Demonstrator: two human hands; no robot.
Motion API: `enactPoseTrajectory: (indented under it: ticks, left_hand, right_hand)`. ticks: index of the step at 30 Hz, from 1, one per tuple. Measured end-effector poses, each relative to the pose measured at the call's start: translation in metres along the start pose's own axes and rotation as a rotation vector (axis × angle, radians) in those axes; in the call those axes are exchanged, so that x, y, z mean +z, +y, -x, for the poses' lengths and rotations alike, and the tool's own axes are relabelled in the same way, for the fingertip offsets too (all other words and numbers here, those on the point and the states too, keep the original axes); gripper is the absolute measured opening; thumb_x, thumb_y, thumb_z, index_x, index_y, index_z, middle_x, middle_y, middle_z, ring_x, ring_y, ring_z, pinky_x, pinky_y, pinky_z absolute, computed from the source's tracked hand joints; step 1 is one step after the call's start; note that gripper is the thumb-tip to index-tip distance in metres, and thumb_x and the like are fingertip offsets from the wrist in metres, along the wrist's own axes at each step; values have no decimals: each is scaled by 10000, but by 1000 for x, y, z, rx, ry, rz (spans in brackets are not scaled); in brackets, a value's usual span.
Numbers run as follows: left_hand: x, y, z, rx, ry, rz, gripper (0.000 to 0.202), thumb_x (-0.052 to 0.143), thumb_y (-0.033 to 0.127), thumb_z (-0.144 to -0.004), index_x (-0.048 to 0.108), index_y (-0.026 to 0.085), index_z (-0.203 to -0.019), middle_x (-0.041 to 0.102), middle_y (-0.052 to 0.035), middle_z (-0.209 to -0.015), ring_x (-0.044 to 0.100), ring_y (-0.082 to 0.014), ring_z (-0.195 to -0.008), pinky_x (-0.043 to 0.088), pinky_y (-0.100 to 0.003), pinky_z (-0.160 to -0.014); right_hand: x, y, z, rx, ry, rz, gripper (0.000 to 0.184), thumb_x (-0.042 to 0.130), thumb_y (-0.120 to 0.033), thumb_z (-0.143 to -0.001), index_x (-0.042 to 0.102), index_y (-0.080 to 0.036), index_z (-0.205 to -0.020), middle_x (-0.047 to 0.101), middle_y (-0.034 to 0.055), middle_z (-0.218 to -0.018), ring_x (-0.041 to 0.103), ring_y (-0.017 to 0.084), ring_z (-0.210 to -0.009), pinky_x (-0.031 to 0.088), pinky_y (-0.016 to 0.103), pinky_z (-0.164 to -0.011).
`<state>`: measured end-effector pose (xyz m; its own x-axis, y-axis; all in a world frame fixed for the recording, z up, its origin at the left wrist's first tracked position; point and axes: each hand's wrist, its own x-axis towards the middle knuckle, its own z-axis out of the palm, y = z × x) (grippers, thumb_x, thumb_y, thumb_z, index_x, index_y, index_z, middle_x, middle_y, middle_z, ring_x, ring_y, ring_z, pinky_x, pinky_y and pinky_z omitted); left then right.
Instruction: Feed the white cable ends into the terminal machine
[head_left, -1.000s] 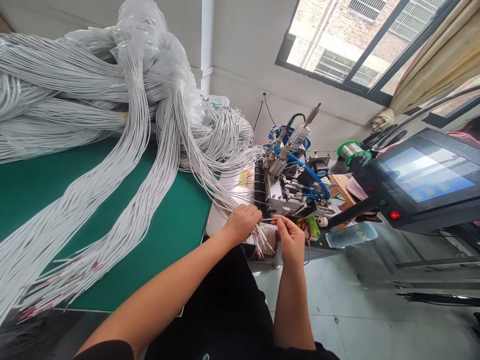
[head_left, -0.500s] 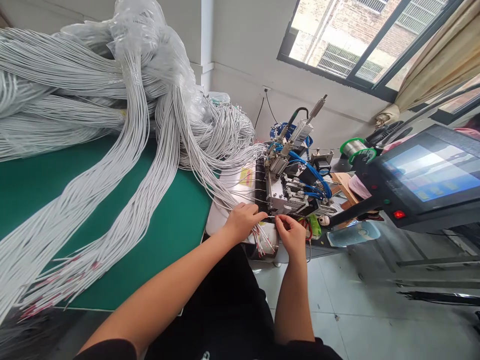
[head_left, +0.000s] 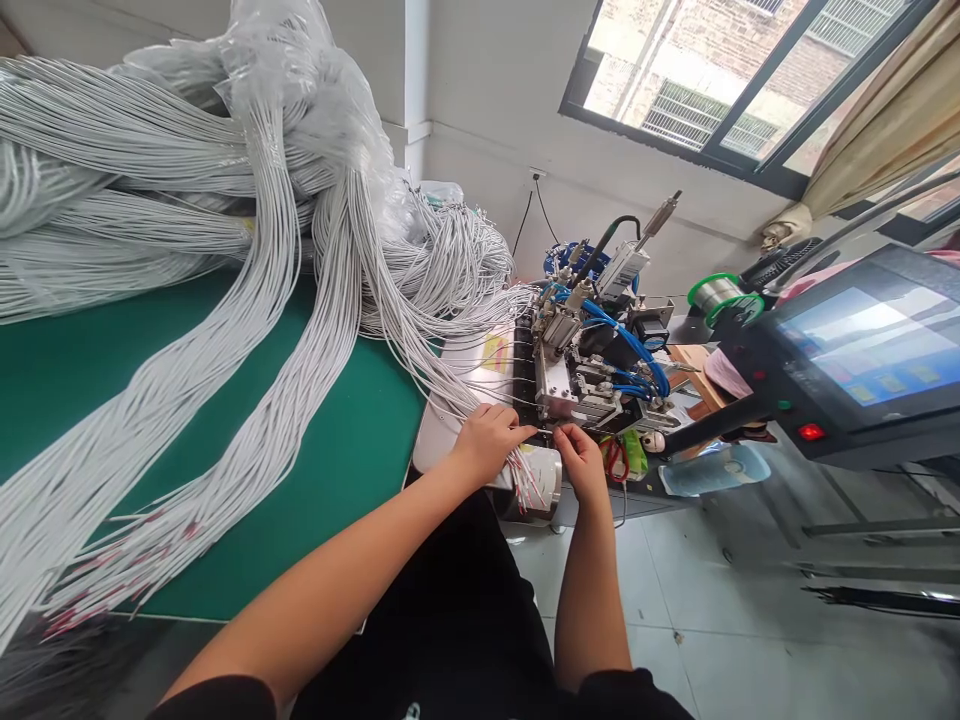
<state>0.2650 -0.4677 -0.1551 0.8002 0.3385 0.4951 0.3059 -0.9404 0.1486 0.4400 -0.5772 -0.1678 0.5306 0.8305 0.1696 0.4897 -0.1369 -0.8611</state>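
Note:
My left hand is closed around a small bunch of thin grey wires whose red-tipped ends fan out below the fingers. My right hand pinches the end of one wire, held level between both hands at the front edge of a small metal machine with blue hoses. Both hands touch the same wire right in front of the machine's black fixture bar, where several wires lie side by side.
Huge bundles of grey wires drape over the green table on the left. A touchscreen control box stands on the right, a solder spool behind the machine. Grey tiled floor lies below; a window is above.
Both hands moved a little up and toward the machine's front edge, bringing the pinched wire closer to the fixture bar. The view shifted slightly.

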Motion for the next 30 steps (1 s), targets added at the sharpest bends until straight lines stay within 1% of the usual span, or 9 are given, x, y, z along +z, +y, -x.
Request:
enactPoseTrajectory:
  ticks: [5, 7, 11, 13, 20, 24, 27, 30]
  left_hand:
    - [0, 1, 1, -33, -12, 12, 298, 530, 162, -886, 650, 297, -1123, 580, -36, -869, 524, -182, -852, 384, -321, -774]
    - [0, 2, 1, -42, -17, 17, 288, 522, 167, -891, 659, 294, -1111, 574, -38, -843, 519, -186, -838, 383, -322, -761]
    - [0, 3, 0, -58, -19, 27, 293, 526, 158, -883, 666, 296, -1100, 560, -42, -820, 508, -192, -821, 381, -323, -738]
    - [0, 3, 0, -69, -22, 32, 288, 526, 165, -882, 669, 298, -1094, 556, -45, -819, 504, -197, -818, 381, -326, -729]
    - [2, 2, 1, -61, 6, 38, 292, 514, 157, -875, 681, 285, -1078, 566, -49, -816, 515, -198, -814, 400, -329, -722]
    - [2, 1, 3, -48, 45, 29, 277, 511, 138, -866, 688, 240, -1053, 610, -60, -914, 551, -206, -882, 436, -343, -767]
    - [2, 0, 5, -36, 24, 39, 297, 530, 116, -833, 674, 212, -1074, 634, -69, -973, 579, -212, -926, 465, -357, -800]
    - [4, -1, 5, -41, 7, 43, 371, 569, 80, -774, 633, 144, -1133, 645, -106, -1089, 586, -227, -1021, 473, -374, -881]
  right_hand:
    - [5, 5, -1, 39, -12, -145, 297, 552, -449, -786, 501, -187, -657, 428, -47, -594, 374, 108, -579, 303, 217, -545]
    - [7, 3, -2, 100, -12, -212, 307, 571, -458, -753, 489, -187, -634, 413, -52, -564, 351, 101, -545, 283, 216, -516]
    - [11, -1, -6, 274, -5, -416, 285, 634, -438, -637, 497, -189, -614, 401, -66, -506, 315, 85, -476, 258, 219, -470]
    - [12, -2, -7, 305, -5, -455, 272, 645, -424, -601, 507, -191, -624, 417, -65, -508, 331, 88, -476, 269, 222, -472]
    - [15, 0, -5, 322, 2, -486, 308, 648, -450, -594, 474, -196, -608, 398, -76, -496, 325, 81, -451, 271, 223, -470]
    - [15, -1, 1, 309, 20, -474, 362, 659, -509, -620, 488, -190, -614, 416, -71, -494, 339, 84, -447, 271, 224, -460]
    - [11, -1, 8, 291, 92, -434, 388, 682, -529, -630, 511, -180, -622, 405, -71, -485, 327, 78, -447, 247, 214, -442]
    - [5, -1, 15, 234, 160, -369, 389, 680, -534, -655, 536, -174, -626, 422, -58, -504, 335, 79, -466, 251, 209, -440]
